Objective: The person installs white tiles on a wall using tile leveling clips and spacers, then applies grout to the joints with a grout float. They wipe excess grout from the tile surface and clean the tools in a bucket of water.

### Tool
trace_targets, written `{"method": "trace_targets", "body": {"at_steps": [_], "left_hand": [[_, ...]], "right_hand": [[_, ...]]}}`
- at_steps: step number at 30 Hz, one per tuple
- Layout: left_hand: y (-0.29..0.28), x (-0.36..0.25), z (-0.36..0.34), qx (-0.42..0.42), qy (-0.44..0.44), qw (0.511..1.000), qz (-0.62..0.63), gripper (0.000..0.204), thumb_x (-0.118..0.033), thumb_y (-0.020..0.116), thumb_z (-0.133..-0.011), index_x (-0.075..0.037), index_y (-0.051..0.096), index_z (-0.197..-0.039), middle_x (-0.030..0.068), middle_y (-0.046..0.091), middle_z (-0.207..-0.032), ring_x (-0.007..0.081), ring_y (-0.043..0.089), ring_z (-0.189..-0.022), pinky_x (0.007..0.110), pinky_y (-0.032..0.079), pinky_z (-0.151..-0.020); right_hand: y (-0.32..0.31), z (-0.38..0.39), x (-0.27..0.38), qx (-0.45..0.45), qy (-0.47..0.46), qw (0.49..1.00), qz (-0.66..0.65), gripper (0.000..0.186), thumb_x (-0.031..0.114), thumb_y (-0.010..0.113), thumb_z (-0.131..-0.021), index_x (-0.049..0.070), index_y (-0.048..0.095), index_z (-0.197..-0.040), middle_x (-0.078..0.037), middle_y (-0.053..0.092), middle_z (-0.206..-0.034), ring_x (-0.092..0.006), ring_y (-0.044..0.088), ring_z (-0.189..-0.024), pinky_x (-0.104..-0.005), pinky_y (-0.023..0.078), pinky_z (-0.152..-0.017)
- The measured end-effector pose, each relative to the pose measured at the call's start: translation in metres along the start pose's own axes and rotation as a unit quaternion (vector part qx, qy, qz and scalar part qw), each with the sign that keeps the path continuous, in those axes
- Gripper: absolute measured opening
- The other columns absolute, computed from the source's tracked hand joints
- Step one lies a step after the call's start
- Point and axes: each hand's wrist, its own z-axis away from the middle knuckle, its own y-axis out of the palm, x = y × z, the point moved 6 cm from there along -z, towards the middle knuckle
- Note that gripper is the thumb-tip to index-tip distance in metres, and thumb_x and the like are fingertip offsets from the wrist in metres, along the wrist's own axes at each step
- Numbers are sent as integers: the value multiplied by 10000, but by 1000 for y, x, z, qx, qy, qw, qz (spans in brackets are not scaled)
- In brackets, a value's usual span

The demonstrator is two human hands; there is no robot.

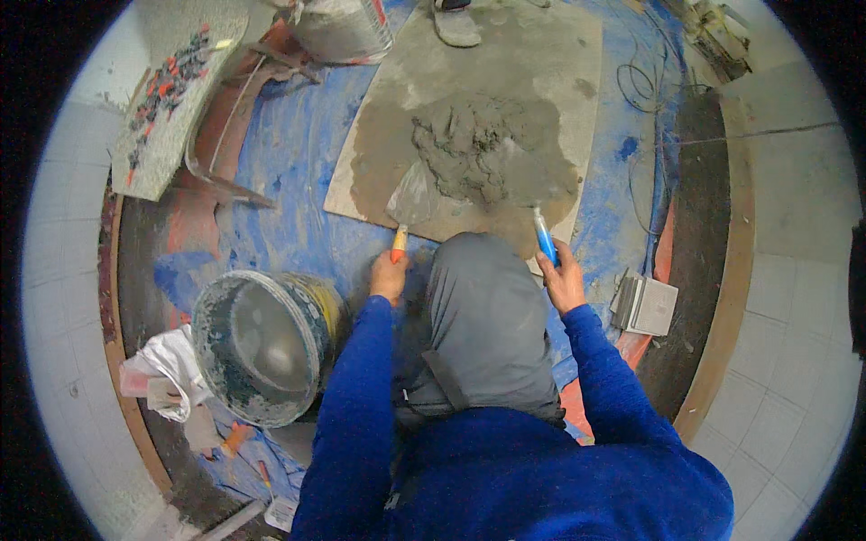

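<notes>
In the head view, the left hand [388,278] has its grip closed around the handle of a trowel [413,196], and the right hand [566,281] holds a blue-handled tool [545,240]. The grey mix [487,149] lies before the knees, on the board [582,45]. I judge the work partly done: the mix looks wet already, but its heap remains lumpy and is not yet smooth.

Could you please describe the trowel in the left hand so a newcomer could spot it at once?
Find the board spread with wet mortar. At its near left edge, the left hand holds the trowel. Its orange-and-yellow grip sets it apart from the blue handle in the right hand.
</notes>
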Motion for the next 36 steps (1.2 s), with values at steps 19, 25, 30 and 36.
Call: {"method": "trace_targets", "body": {"at_steps": [19,25,30,36], "left_hand": [[-207,-261,132,130,130,980,81,205,-210,690,-931,-31,597,-964,-16,539,-660,86,510,-481,265,424,-428],[-220,-277,128,8,161,985,63,216,-201,665,-935,-28,586,-1039,10,577,-743,105,551,-551,292,463,-482],[-185,-273,124,16,148,984,95,282,-168,656,-931,-1,542,-1127,53,600,-801,125,601,-605,311,520,-526],[-170,-264,123,-55,165,984,-48,295,-183,654,-927,6,534,-1119,105,628,-779,172,631,-582,356,517,-523]], "right_hand": [[-63,-50,113,204,-96,974,-30,471,460,578,-1022,33,638,-1212,-64,652,-801,-186,618,-615,-363,500,-564],[-66,10,94,41,-201,979,-5,531,409,617,-993,42,559,-1373,-201,711,-1049,-330,708,-850,-471,546,-776],[-37,62,146,-25,-329,935,133,557,365,576,-1018,170,440,-1522,-207,669,-1019,-411,694,-818,-506,561,-703],[-15,55,165,-31,-305,892,333,535,365,546,-1032,292,420,-1546,-171,631,-871,-389,673,-652,-502,554,-551]]}}
